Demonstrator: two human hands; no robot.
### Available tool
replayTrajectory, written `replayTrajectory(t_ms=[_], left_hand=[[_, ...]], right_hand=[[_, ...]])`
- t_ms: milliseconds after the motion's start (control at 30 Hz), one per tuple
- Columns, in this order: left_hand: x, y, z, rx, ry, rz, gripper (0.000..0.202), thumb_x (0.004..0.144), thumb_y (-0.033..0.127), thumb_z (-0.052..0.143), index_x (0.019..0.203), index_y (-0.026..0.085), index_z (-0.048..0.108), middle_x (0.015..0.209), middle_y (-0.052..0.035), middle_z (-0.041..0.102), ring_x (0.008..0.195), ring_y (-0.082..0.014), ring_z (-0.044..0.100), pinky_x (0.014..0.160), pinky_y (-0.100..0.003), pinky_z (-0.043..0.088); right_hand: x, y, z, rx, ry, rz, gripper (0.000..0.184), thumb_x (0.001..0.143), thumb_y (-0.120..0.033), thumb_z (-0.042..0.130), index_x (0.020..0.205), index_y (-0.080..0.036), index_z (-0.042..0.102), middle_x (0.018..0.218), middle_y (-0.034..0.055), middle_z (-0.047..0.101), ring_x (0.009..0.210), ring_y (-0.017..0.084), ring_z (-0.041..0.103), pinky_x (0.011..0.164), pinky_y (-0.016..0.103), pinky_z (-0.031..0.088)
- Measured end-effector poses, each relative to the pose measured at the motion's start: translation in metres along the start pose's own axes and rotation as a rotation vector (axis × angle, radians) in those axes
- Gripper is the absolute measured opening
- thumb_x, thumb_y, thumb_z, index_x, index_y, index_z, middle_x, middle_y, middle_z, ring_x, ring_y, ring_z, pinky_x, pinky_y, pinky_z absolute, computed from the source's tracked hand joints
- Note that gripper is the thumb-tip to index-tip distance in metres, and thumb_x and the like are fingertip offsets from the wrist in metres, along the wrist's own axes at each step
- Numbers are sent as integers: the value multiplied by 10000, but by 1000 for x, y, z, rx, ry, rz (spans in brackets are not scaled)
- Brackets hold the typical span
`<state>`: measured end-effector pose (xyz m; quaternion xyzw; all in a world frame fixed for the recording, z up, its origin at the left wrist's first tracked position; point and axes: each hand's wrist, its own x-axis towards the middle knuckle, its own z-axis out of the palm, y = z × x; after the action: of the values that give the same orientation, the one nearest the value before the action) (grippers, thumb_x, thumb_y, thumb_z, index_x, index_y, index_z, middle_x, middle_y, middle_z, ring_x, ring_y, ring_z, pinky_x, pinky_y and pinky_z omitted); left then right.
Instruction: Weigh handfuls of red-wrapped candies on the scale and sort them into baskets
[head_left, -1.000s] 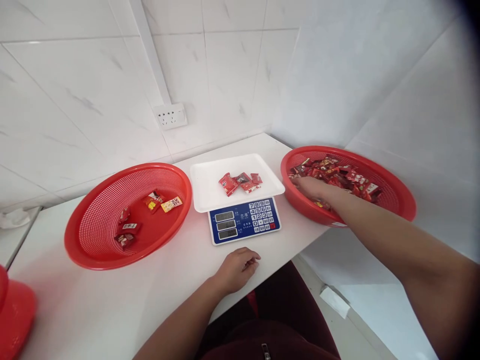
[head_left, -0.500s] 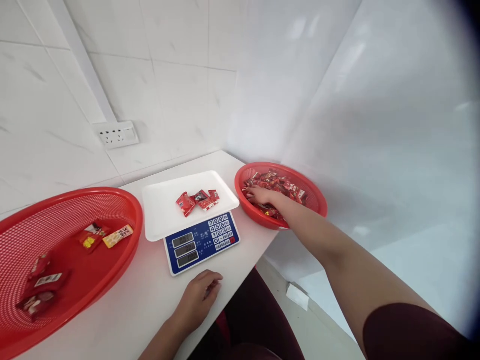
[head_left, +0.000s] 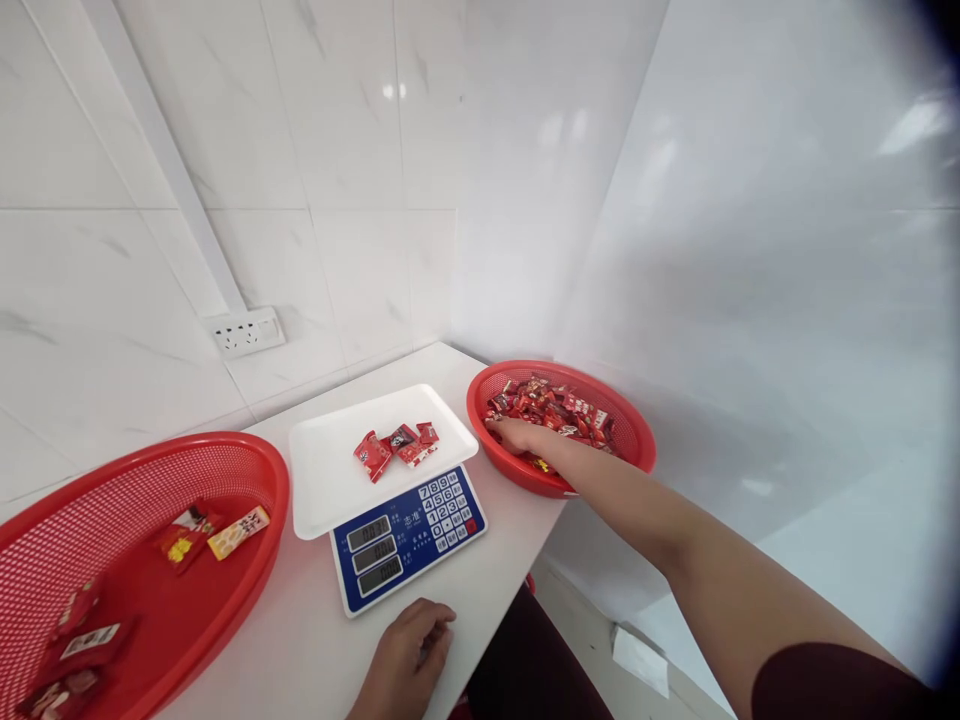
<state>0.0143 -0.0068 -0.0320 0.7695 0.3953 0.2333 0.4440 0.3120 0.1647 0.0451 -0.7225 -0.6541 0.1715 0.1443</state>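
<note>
My right hand [head_left: 514, 434] reaches into the right red basket [head_left: 637, 440], at the near left side of a heap of red-wrapped snacks [head_left: 555, 405]. Its fingertips are lost among the packets, so whether it grips one is hidden. My left hand [head_left: 414, 650] rests near the table's front edge, fingers loosely curled in and nothing visible in them. Just beyond it stands a blue and white digital scale [head_left: 409, 540] with lit number displays. On its white tray [head_left: 330, 470] lie several small red packets [head_left: 397, 447].
A larger red mesh basket [head_left: 279, 480] at the left holds several packets, one of them a yellowish bar [head_left: 238, 533]. The white table [head_left: 292, 640] meets a tiled wall with a socket [head_left: 245, 333]. A glossy white panel [head_left: 750, 300] rises at the right.
The view has tilted upward, so everything sits lower in the picture. My right hand's fingers have sunk deeper among the packets. My left hand stays by the scale, and the packets on the tray are unchanged.
</note>
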Motion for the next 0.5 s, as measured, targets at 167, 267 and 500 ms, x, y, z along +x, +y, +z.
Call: replayTrajectory(t_ms=[167, 267, 500], left_hand=[[2, -6, 5, -6, 66, 51, 209, 855, 313, 418, 909, 217, 596, 849, -42, 614, 744, -162, 582, 680, -262, 463], [3, -6, 4, 0, 61, 47, 210, 854, 307, 415, 905, 217, 598, 844, -43, 615, 736, -159, 581, 671, -257, 461], [0, 5, -2, -4, 12, -14, 196, 854, 245, 423, 937, 216, 598, 898, -42, 615, 784, -152, 583, 708, -243, 463]], right_hand=[[3, 3, -20, 207, -70, -62, 269, 651, -174, 651, 914, -208, 604, 927, 48, 670, 810, 207, 611, 696, 285, 469], [1, 6, -36, 324, -56, -85, 237, 693, -177, 605, 927, -197, 567, 818, 19, 656, 701, 158, 594, 615, 244, 465], [-12, -27, -49, 525, -90, -159, 365, 774, -257, 553, 1128, -210, 475, 767, 2, 618, 651, 136, 578, 554, 231, 464]])
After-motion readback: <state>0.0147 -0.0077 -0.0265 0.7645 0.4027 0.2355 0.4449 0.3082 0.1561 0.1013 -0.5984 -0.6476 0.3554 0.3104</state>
